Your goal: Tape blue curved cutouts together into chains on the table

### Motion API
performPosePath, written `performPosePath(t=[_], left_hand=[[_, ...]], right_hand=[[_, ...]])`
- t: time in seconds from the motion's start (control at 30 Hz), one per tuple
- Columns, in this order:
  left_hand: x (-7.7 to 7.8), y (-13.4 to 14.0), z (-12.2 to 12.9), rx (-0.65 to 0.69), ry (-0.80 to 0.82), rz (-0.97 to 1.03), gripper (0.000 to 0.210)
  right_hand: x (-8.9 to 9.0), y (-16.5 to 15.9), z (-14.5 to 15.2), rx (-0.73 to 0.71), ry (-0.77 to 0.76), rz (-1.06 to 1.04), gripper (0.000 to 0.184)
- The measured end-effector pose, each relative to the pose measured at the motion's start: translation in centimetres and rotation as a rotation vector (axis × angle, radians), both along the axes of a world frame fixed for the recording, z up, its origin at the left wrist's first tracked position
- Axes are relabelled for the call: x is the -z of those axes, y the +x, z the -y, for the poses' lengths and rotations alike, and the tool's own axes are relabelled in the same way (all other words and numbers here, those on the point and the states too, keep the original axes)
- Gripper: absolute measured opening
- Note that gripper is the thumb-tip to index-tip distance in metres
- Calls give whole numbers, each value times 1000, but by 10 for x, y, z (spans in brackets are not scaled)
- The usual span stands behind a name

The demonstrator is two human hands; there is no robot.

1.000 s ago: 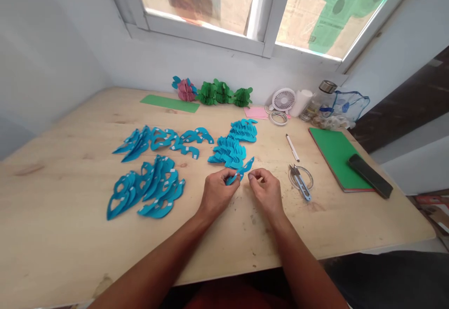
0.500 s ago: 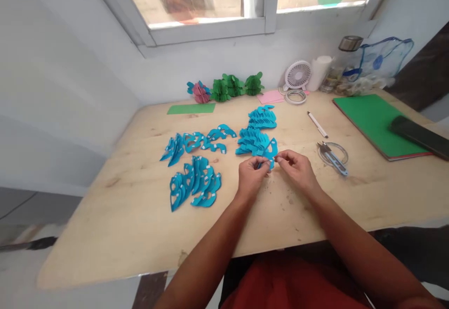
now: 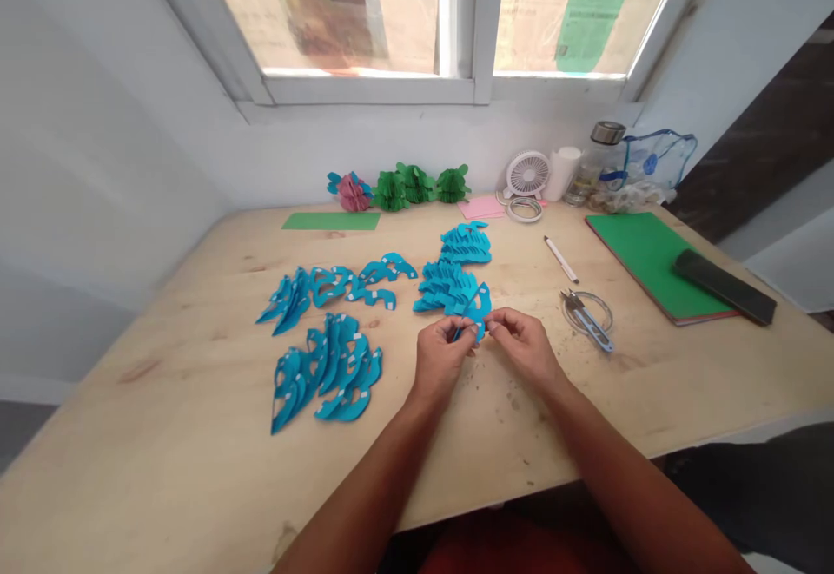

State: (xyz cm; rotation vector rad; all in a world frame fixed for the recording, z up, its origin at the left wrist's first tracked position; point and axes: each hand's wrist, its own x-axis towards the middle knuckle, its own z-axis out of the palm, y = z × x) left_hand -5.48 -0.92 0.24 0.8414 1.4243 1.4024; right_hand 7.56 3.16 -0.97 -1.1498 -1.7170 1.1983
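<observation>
A curved blue paper cutout (image 3: 483, 299) with small white patches is pinched between the thumb and fingers of my left hand (image 3: 443, 352), just above the table. My right hand (image 3: 525, 344) is closed in a pinch at the cutout's right edge; whatever lies between its fingertips is too small to make out. Right behind the hands lies a fanned stack of blue paper pieces (image 3: 446, 286), with another blue stack (image 3: 466, 244) farther back. To the left are more blue cutouts with white patches, in a near group (image 3: 332, 370) and a far group (image 3: 335, 283).
Green paper pom-poms (image 3: 415, 185) and a pink one (image 3: 353, 194) stand along the wall, behind a green strip (image 3: 331, 221). At right lie a pen (image 3: 561, 259), a box cutter (image 3: 590, 322) by a ring, green sheets (image 3: 642, 253) and a dark case (image 3: 723, 286). A small fan (image 3: 527, 176) stands behind tape (image 3: 524, 209).
The camera view has shifted, so the table sits lower and more to the left in the picture. My right fingertips have come closer to the cutout's edge; my left hand keeps its pinch.
</observation>
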Motion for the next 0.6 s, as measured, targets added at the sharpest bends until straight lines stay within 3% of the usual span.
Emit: performPosePath(t=[0.33, 0.6], left_hand=[[0, 2, 0, -11, 28, -60, 13], [6, 2, 0, 12, 37, -79, 11]], right_hand=[[2, -3, 1, 59, -63, -30, 13], [1, -4, 2, 64, -22, 2, 10]])
